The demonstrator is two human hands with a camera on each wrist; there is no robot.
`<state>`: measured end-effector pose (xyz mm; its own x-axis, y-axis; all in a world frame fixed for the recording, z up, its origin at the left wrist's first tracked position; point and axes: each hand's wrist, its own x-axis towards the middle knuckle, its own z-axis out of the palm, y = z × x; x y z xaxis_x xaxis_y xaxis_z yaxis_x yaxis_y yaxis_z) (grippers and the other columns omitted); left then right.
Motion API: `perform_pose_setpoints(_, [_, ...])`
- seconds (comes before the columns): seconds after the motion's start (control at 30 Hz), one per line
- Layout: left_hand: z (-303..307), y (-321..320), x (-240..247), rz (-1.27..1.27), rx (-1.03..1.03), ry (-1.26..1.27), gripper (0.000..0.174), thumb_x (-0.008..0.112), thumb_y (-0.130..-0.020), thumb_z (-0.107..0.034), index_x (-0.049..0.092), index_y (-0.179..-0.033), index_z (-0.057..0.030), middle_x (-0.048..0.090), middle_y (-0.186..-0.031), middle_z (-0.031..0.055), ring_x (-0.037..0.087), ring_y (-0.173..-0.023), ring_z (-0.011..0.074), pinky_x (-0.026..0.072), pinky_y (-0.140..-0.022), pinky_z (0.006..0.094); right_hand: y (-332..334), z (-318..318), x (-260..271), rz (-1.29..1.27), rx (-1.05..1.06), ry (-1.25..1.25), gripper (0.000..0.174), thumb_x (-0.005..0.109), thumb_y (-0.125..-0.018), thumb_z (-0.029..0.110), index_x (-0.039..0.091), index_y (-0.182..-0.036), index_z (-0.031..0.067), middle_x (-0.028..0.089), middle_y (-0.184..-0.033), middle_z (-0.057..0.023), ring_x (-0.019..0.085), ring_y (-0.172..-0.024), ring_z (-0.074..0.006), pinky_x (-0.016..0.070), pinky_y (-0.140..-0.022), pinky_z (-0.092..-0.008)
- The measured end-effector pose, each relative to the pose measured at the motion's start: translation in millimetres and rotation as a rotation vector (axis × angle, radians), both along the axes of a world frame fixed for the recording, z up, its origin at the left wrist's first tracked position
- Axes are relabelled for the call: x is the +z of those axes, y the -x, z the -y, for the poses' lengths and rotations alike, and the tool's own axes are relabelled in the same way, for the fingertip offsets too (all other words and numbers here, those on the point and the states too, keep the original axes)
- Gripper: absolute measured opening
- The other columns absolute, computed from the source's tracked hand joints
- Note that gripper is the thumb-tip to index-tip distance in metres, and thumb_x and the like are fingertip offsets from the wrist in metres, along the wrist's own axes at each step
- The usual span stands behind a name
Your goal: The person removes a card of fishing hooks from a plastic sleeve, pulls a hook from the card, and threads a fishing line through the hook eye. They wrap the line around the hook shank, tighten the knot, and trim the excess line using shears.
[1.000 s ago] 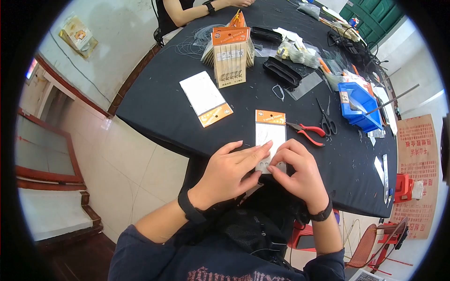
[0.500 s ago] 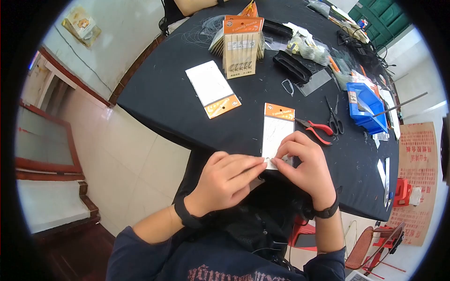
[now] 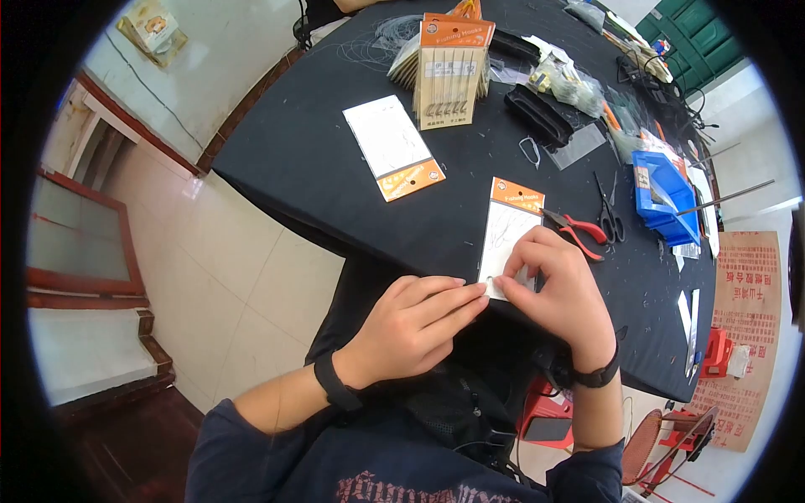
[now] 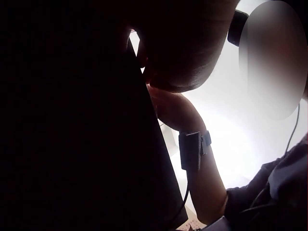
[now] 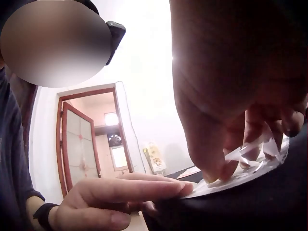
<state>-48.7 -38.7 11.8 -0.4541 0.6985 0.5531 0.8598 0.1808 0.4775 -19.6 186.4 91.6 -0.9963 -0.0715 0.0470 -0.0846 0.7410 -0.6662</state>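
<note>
While right hand [image 3: 560, 287] pinches, part-hides card [image 3: 505, 230], left hand [image 3: 411, 325] fingers straight, pliers [image 3: 588, 230] near.

A black-clothed table [image 3: 302, 193] carries a white card with an orange header [image 3: 507, 225] at its near edge, with red-handled pliers [image 3: 584, 235] just beside the header and dark scissors [image 3: 610, 216] to their right. Farther left lies a second white card [image 3: 387, 138], its orange end toward the near edge, and beyond it are upright fishing-hook packets [image 3: 451, 75] and a tangle of thin line [image 3: 392, 42]. To the right of the packets are an open black case [image 3: 538, 116], a small pale loop [image 3: 530, 152], a clear sheet [image 3: 579, 148], plastic bags [image 3: 572, 88] and a blue bin [image 3: 658, 197].
</note>
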Motion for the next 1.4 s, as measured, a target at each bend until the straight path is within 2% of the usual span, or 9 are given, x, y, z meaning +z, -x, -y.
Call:
perform_pose_setpoints(0.43, [-2.6,-7.7,5.7,0.015,0.020,0.045,0.053,0.069,-0.073,-0.006,0.066,-0.125,-0.0016,0.061,-0.130,0.0087,0.056,-0.114,0.0276,0.0496,-0.092,0.0387,3.0,0.1,2.5,0.072,-0.028,-0.030,0.016,0.076,-0.076,0.011,0.066,-0.077,-0.0015,0.062,-0.078,-0.0112,0.064,-0.069,-0.0241,0.0512,-0.064,-0.0323])
perform_pose_setpoints(0.73, [-2.8,-7.2,6.2,0.028,0.005,0.054,0.053,0.069,-0.073,-0.006,0.065,-0.125,0.0004,0.060,-0.130,0.0088,0.054,-0.113,0.0264,0.0489,-0.092,0.0378,4.4,1.0,4.3,0.096,-0.034,-0.028,0.016,0.076,-0.076,0.010,0.066,-0.076,-0.0016,0.061,-0.077,-0.0110,0.063,-0.069,-0.0235,0.0507,-0.065,-0.0326])
perform_pose_setpoints(0.93, [-3.5,-13.1,12.1,0.057,0.030,0.101,0.055,0.068,-0.071,-0.005,0.065,-0.126,0.0015,0.059,-0.135,0.0095,0.054,-0.106,0.0244,0.0488,-0.090,0.0357,5.7,0.7,3.6,0.098,-0.034,-0.039,0.016,0.076,-0.076,0.011,0.065,-0.075,-0.0013,0.061,-0.076,-0.0108,0.062,-0.069,-0.0239,0.0499,-0.064,-0.0329])
perform_pose_setpoints(1.13, [-5.2,-23.2,21.7,0.054,0.072,0.196,0.057,0.067,-0.071,-0.004,0.062,-0.128,0.0057,0.053,-0.146,0.0133,0.050,-0.091,0.0218,0.0468,-0.081,0.0328,6.7,0.3,3.2,0.087,-0.026,-0.061,0.016,0.075,-0.075,0.011,0.065,-0.075,-0.0013,0.062,-0.075,-0.0113,0.063,-0.069,-0.0248,0.0502,-0.065,-0.0331])
perform_pose_setpoints(1.23, [-5.2,-27.6,25.6,0.041,0.091,0.237,0.059,0.068,-0.072,-0.005,0.060,-0.129,0.0066,0.052,-0.147,0.0149,0.047,-0.085,0.0213,0.0448,-0.076,0.0323,7.1,0.0,3.6,0.086,-0.027,-0.065,0.016,0.076,-0.075,0.011,0.066,-0.075,-0.0012,0.063,-0.075,-0.0112,0.063,-0.069,-0.0250,0.0505,-0.065,-0.0329])
perform_pose_setpoints(1.4, [-6.6,-31.3,29.6,-0.016,0.101,0.312,0.064,0.069,-0.074,-0.012,0.057,-0.133,0.0076,0.048,-0.149,0.0187,0.046,-0.084,0.0208,0.0438,-0.074,0.0319,6.4,-1.7,9.6,0.138,-0.062,-0.068,0.020,0.082,-0.073,0.014,0.069,-0.075,-0.0007,0.064,-0.074,-0.0106,0.064,-0.069,-0.0219,0.0509,-0.065,-0.0319])
